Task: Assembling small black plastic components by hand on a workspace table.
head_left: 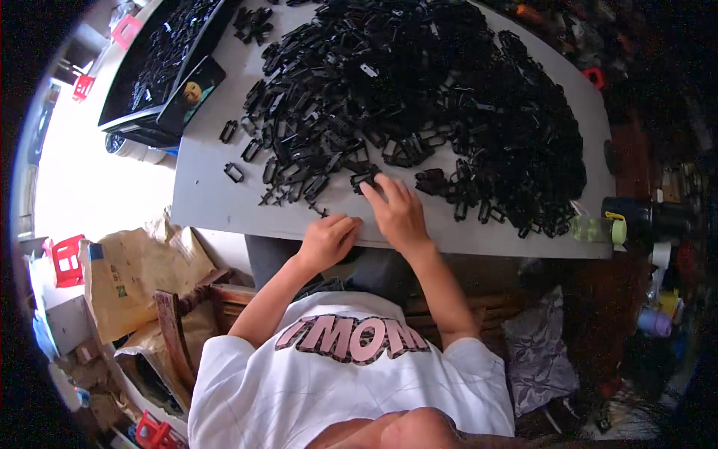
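Note:
A large heap of small black plastic frames [329, 112] covers much of the grey table [206, 198]. At the heap's near edge, my right hand [400, 213] has its thumb and fingers closed on one black plastic frame [364, 180]. Just left of it, my left hand [327, 243] rests at the table's front edge with its fingers curled in. Whatever lies inside those fingers, if anything, is hidden. Small black cross-shaped pieces [318, 209] lie just beyond the left hand, and a few loose frames [234, 173] lie farther left.
A black bin [153, 120] full of similar black parts stands at the far left. At the table's right corner lies a clear bottle with a green cap [618, 232]. Brown paper sacks [142, 273] and a wooden chair [173, 340] are at the lower left; a grey plastic bag [542, 352] is at the right.

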{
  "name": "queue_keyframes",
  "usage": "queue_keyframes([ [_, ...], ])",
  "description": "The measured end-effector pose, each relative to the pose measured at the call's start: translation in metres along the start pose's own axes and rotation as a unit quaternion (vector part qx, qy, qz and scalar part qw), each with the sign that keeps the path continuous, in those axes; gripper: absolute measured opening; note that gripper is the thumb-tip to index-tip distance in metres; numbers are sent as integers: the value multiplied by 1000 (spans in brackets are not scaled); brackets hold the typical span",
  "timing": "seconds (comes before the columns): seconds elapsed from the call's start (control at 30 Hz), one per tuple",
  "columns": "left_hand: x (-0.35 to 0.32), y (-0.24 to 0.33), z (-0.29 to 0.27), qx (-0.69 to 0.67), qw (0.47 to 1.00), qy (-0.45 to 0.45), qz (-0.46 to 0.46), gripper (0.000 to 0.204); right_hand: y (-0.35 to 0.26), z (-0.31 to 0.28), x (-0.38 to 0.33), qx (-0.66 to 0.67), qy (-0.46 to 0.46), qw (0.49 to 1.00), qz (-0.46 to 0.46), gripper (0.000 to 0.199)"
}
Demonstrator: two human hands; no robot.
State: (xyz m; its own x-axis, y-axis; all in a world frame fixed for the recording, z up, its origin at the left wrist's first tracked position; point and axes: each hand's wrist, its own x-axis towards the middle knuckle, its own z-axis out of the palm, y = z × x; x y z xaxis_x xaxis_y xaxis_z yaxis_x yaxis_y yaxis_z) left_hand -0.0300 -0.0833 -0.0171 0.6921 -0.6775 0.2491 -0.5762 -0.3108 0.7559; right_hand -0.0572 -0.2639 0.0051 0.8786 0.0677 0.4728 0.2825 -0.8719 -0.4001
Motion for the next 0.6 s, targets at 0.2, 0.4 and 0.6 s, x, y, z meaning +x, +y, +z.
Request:
queue_keyframes([
  [0.2, -8, 1, -24, -10, 1000, 13, 9, 24, 13, 12, 24, -34, -65, 997, -18, 28],
  [0.4, -21, -13, -54, -11, 992, 90, -89, 26, 5, -5, 20, 87, 59, 990, 94, 28],
  [0.6, -23, -20, -46, 9, 995, 86, -59, 27, -1, -28, -26, 7, 55, 986, 156, 26],
])
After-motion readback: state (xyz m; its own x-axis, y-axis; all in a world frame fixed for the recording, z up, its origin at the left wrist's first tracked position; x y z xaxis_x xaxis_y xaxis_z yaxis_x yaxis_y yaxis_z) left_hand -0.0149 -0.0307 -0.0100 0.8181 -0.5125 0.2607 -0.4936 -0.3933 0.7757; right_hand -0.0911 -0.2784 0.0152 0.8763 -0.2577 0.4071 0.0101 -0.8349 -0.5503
